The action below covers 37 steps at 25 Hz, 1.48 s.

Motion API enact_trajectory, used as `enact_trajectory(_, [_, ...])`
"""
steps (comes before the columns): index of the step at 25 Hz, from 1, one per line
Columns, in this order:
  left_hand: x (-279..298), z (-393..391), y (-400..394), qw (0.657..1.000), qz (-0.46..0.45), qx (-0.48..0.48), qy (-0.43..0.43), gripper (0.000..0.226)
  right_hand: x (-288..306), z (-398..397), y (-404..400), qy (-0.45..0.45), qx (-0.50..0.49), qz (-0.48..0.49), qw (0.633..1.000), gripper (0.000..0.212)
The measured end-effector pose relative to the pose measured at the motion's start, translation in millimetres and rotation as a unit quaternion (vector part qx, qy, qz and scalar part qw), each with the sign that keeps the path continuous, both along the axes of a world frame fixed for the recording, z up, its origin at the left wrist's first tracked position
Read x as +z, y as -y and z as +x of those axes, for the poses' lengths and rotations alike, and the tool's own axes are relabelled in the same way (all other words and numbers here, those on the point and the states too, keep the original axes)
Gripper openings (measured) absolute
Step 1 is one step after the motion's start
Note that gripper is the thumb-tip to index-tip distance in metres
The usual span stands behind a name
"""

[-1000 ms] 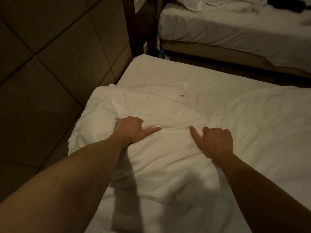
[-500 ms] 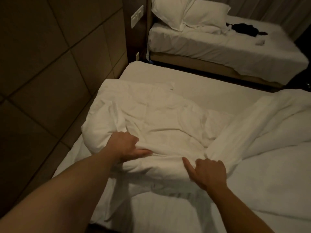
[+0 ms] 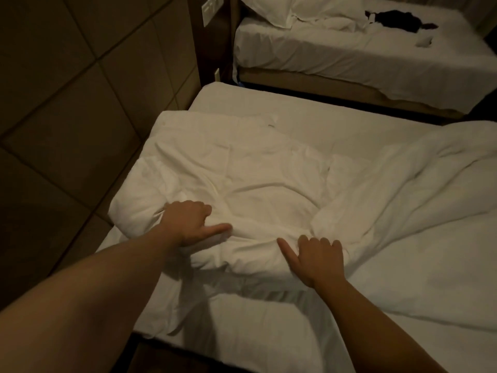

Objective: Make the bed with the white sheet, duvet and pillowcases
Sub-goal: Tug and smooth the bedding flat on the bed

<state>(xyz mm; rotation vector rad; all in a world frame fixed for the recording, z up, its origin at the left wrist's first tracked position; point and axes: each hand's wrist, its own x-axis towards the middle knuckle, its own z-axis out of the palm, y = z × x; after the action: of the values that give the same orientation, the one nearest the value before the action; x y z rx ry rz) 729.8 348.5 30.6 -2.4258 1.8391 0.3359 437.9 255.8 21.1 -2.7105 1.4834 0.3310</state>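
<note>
We hold the duvet point(image 3: 242, 184) at its near edge, mid-frame, on the bed point(image 3: 269, 332). Left hand point(image 3: 188, 224) and right hand point(image 3: 320, 259) each curl a grip around a fold. An uneven pull could skew it or drag the sheet point(image 3: 295, 109). It looks white, soft, bunched and creased.

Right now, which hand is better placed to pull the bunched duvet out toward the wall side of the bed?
Probably the left hand. It grips the duvet near its wall-side edge. The right hand holds a fold nearer the middle and would have to cross over.
</note>
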Motion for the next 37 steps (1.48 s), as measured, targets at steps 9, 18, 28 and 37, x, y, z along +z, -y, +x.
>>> enact_trajectory(9, [7,44,163,0.973,-0.002,0.228,-0.031,0.104,-8,96,166,0.137,-0.063,-0.036,0.988,0.075])
enact_trajectory(18, [-104,64,236,0.939,-0.004,0.342,-0.044,0.111,-101,182,225,0.146,-0.174,0.015,0.974,0.08])
enact_trajectory(28, [-27,129,317,0.933,-0.176,0.313,0.002,0.073,-9,194,339,0.207,-0.097,-0.088,0.97,0.08])
enact_trajectory(37, [-48,185,387,0.931,-0.232,0.277,-0.047,0.079,-42,245,397,0.228,-0.136,-0.088,0.96,0.062])
